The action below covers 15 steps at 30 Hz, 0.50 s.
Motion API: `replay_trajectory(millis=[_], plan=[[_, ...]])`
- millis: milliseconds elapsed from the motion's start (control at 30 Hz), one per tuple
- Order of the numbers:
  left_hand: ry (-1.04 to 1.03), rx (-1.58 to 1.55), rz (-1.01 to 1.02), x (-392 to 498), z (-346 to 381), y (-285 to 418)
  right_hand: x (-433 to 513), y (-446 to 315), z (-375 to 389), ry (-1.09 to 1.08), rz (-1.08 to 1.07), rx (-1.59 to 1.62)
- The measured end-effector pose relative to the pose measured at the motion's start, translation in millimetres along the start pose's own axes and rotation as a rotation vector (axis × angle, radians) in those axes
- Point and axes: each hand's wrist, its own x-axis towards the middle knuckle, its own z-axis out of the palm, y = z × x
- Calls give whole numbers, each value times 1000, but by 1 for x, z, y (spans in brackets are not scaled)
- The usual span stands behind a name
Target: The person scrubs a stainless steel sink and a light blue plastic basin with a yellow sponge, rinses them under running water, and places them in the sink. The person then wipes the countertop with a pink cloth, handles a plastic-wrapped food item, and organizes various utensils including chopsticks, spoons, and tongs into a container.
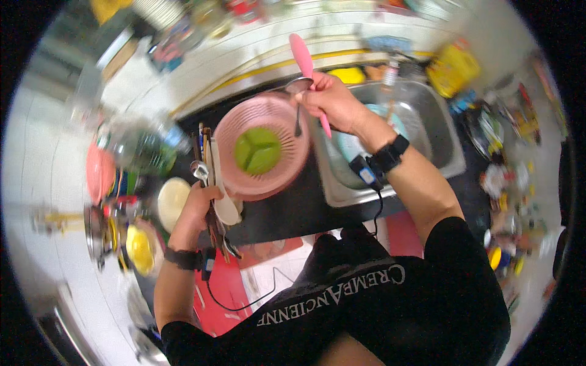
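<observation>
My left hand [203, 203] is closed round a bundle of chopsticks [209, 151] and spoons, with a pale plastic spoon [225, 210] and a metal spoon [199, 169] among them. Raised above the gap between basin and sink, my right hand [332, 101] grips a pink utensil [301, 56], its broad end up, together with a metal spoon [299, 85]. A pink ribbed plastic basket [293, 169] stands on the dark counter between my hands. Green pieces [257, 151] show at its middle; whether they are contents or a printed base, I cannot tell.
To the right is a steel sink [451, 153] with a light blue bowl [345, 151] in it, partly behind my right wrist. A cream round lid or plate [174, 203] and a large clear bottle [142, 151] are at left. A yellow package [453, 68] stands behind the sink.
</observation>
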Motion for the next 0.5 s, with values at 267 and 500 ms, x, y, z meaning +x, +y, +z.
replay_trajectory(millis=[267,500], plan=[[-729,649,963,-21,174,54,-309,-71,-17,907,-384,-116],[-1055,654,76,-30,363,-4,-561,-23,21,1783,-370,-632]])
